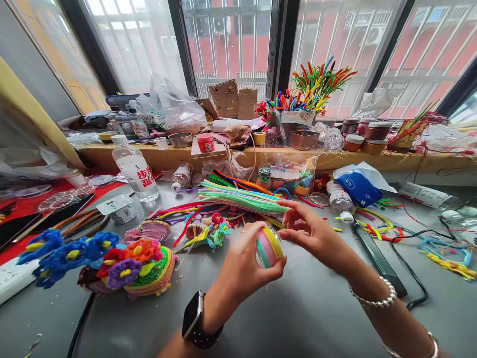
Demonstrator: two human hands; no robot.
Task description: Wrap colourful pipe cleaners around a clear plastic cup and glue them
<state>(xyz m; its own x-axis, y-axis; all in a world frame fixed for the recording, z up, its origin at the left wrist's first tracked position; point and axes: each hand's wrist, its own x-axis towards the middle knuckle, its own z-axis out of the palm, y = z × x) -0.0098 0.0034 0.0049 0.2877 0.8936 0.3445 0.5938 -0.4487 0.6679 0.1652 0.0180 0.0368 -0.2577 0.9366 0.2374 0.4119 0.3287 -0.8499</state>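
My left hand (pixel 242 263), with a watch on its wrist, is closed round a small clear cup wrapped in pipe cleaners (pixel 269 246) in yellow, pink and green bands. The cup is tilted, its rim turned toward my right hand. At that rim, my right hand (pixel 303 226) has its thumb and index finger apart; nothing shows between them. Just beyond both hands lies a bundle of pastel pipe cleaners (pixel 242 196). To the left are a pipe-cleaner basket (pixel 160 276) with red, orange and purple flowers, and blue pipe-cleaner flowers (pixel 72 253).
A water bottle (pixel 136 171) stands at the left; another bottle (pixel 340 199) lies at the right beside a blue packet (pixel 359 188). A black cable (pixel 419 268) crosses the right side. Jars and bunches of coloured stems (pixel 305 94) crowd the window ledge (pixel 149 158).
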